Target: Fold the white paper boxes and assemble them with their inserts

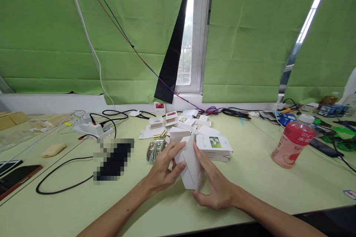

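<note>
A white paper box (189,166) is held upright between my hands, just above the near part of the table. My left hand (167,163) grips its left side, with the thumb and fingers pressed on the upper panel. On the right edge, my right hand (214,177) has fingers along the side and the thumb near the bottom. Behind the box lies a pile of flat and folded white cartons, among them one with a green flower picture (214,142). Shiny silver round tins (155,150) stand left of the pile, with gold tubes (160,135) beside them.
A pink drink bottle (294,141) stands at the right, before a dark phone (326,147). At left are a blurred-out dark device (115,161), a black cable, a power strip (93,130) and a beige oval object (53,150). The table's front edge is close to me.
</note>
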Demonstrator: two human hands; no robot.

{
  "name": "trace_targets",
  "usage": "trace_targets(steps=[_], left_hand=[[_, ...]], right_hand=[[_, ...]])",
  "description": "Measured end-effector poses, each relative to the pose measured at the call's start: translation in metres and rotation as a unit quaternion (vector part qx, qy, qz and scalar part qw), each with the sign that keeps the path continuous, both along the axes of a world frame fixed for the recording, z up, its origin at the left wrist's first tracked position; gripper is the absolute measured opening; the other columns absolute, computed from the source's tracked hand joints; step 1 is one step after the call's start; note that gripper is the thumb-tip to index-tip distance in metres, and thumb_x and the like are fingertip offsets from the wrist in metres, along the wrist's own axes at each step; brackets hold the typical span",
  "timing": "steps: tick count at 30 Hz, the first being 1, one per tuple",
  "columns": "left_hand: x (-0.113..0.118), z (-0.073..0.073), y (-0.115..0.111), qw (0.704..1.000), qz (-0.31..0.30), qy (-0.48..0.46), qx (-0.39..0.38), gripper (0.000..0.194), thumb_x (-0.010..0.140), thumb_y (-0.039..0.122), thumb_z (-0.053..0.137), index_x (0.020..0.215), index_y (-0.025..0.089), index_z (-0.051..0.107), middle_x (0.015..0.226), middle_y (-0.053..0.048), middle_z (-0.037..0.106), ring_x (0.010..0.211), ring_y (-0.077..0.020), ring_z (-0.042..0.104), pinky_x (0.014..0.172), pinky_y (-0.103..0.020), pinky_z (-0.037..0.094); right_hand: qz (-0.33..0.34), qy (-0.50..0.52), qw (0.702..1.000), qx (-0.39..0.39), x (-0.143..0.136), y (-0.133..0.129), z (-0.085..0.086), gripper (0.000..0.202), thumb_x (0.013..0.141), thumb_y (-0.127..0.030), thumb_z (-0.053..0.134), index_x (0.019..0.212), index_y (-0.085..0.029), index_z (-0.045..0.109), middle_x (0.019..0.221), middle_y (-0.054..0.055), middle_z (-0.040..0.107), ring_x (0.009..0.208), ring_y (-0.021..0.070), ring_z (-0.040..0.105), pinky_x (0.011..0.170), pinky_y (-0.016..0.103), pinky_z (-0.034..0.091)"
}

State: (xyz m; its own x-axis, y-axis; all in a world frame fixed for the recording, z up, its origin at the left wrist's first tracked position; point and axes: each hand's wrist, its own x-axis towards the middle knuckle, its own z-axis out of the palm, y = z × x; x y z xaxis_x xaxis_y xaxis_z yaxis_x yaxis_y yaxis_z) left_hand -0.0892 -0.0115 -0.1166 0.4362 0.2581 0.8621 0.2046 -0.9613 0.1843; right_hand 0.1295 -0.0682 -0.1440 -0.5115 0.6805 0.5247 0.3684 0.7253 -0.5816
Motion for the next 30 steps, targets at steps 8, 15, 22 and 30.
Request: trace_targets(steps=[8,15,22,30], left_hand=[[-0.0071,0.0012,0.0049,0.998,0.016,0.044,0.046,0.05,0.104,0.032,0.045,0.153,0.029,0.037,0.087,-0.003,0.054,0.064,-0.0117,0.051,0.056,-0.021,0.048],[-0.007,0.0039,0.0044,0.994,0.044,0.046,0.093,0.043,0.104,0.031,0.046,0.146,0.025,0.047,0.076,0.001,0.049,0.055,-0.0091,0.045,0.05,-0.019,0.04],[-0.0083,0.0027,0.0045,0.99,0.069,0.05,0.112,0.038,0.103,0.032,0.046,0.139,0.021,0.054,0.073,0.001,0.053,0.052,-0.0085,0.044,0.049,-0.018,0.037],[-0.0082,0.0046,0.0023,0.978,0.116,0.052,0.162,0.035,0.104,0.028,0.044,0.135,0.024,0.058,0.075,0.0,0.064,0.052,-0.008,0.053,0.052,-0.019,0.039]], right_hand=[[-0.018,-0.012,1.0,-0.003,-0.0019,-0.002,0.0014,0.12,0.075,-0.019,0.071,0.162,-0.021,-0.012,0.171,0.01,0.0,0.158,0.0311,0.006,0.126,0.052,0.02],[-0.023,-0.015,1.0,0.001,-0.0027,-0.0031,0.0022,0.119,0.075,-0.02,0.071,0.162,-0.018,-0.011,0.171,0.013,0.003,0.158,0.0311,0.007,0.125,0.053,0.021],[-0.03,-0.024,0.999,-0.004,-0.0035,-0.0031,0.0036,0.12,0.074,-0.021,0.071,0.162,-0.016,-0.011,0.17,0.014,0.003,0.157,0.0318,0.009,0.125,0.053,0.024],[-0.022,-0.011,0.999,-0.031,-0.0028,-0.0025,0.0019,0.118,0.076,-0.024,0.071,0.162,-0.02,-0.009,0.171,0.013,0.002,0.158,0.032,0.006,0.125,0.055,0.02]])
